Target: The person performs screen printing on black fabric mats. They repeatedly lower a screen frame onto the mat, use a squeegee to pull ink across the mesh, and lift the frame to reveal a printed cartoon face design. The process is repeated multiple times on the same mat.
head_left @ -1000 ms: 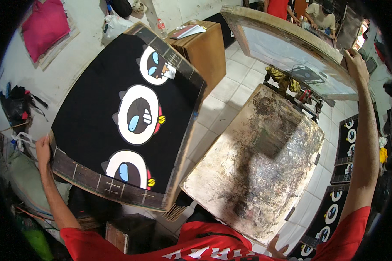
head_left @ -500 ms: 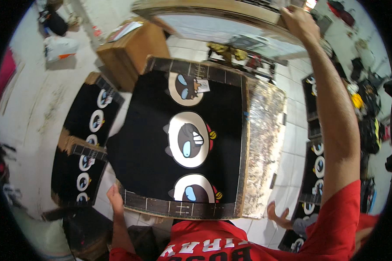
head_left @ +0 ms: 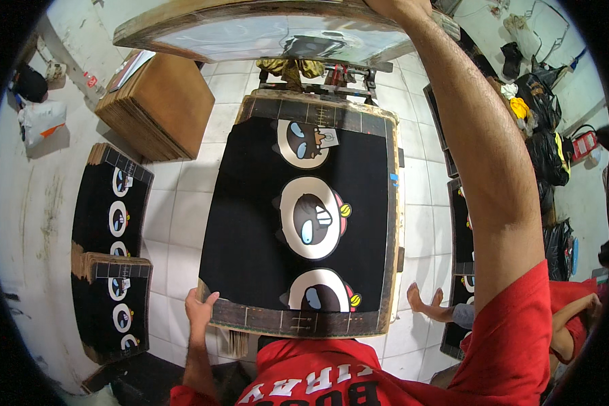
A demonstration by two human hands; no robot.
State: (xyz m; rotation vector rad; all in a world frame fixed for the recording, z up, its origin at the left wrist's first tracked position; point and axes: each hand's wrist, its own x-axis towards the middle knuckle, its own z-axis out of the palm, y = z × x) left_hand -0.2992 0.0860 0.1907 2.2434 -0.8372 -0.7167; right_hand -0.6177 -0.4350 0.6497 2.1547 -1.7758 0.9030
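Note:
My left hand [head_left: 200,312] grips the near left corner of a board with black fabric [head_left: 240,210] printed with white cartoon shapes. The board lies over the pale, stained platen [head_left: 394,135], whose edges show along its right side. My right hand [head_left: 397,9], cut off by the top edge, is closed on the raised wooden screen frame [head_left: 176,20] with its translucent mesh. A hinge mechanism [head_left: 348,81] with yellowish cloth stands beyond the board.
Similar printed boards are stacked left [head_left: 108,304] and right [head_left: 463,230] on the tiled floor [head_left: 183,216]. A brown board stack [head_left: 169,101] stands back left, dark bags [head_left: 541,155] along the right wall. A person in red [head_left: 565,325] sits at lower right, bare feet showing.
The printed board in my left hand has swung rightward and down onto the platen. My view has turned; my right hand still holds the screen frame up.

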